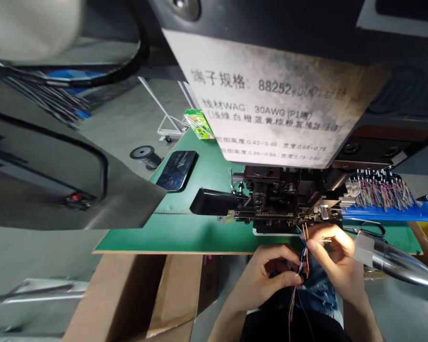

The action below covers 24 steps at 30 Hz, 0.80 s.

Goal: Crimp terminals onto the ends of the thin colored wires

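Observation:
My left hand pinches a thin multi-wire cable below where its coloured wires fan out. Several loose strands, among them blue, yellow and orange ones, spread upward from it. My right hand is closed on the fanned wires, thumb and forefinger together near their upper ends. The strand tips point at the lower front of a dark crimping machine, just beyond my fingers. A thin strip of metal terminals runs into the machine from the left. Below my hands the wires hang over my lap.
A phone and a green box lie on the green tabletop. Right of the machine, a blue tray bears many wire bundles. A metal lamp juts in beside my right hand. Cardboard boxes stand below.

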{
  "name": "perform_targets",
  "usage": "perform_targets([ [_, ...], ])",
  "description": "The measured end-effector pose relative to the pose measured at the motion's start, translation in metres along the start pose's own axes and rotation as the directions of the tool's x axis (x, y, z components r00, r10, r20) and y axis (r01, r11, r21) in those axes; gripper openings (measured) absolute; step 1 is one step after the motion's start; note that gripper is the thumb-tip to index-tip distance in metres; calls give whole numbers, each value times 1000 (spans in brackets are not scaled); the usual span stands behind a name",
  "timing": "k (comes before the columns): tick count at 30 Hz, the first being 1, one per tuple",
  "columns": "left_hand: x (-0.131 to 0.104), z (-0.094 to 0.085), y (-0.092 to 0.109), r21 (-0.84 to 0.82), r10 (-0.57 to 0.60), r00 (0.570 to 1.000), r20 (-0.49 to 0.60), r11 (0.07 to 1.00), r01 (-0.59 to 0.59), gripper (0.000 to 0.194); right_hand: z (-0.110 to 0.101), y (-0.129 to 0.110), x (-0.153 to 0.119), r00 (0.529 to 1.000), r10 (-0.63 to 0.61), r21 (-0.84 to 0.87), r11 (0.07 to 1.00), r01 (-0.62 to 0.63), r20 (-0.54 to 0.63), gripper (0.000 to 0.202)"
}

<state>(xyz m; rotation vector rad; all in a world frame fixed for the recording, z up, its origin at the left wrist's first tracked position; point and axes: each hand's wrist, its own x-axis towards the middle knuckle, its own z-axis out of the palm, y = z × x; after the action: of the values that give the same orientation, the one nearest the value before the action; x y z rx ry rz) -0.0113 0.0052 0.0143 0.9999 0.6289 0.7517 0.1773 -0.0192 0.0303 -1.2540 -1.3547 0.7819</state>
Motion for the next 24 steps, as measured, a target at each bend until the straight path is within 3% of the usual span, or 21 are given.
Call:
perform_targets([
  [5, 5, 5, -6, 103, 54, 993, -108, 994, -43, 34, 8, 6, -5, 988, 113, 26, 993, -111, -106, 21],
  [9, 7, 9, -7, 105, 50, 992, -115, 994, -38, 36, 9, 9, -3, 982, 144, 41, 989, -141, -119, 22],
  [24, 7, 9, -9, 125, 57, 986, -154, 991, -38, 32, 9, 12, 0, 988, 108, -54, 992, -114, -110, 28],
])
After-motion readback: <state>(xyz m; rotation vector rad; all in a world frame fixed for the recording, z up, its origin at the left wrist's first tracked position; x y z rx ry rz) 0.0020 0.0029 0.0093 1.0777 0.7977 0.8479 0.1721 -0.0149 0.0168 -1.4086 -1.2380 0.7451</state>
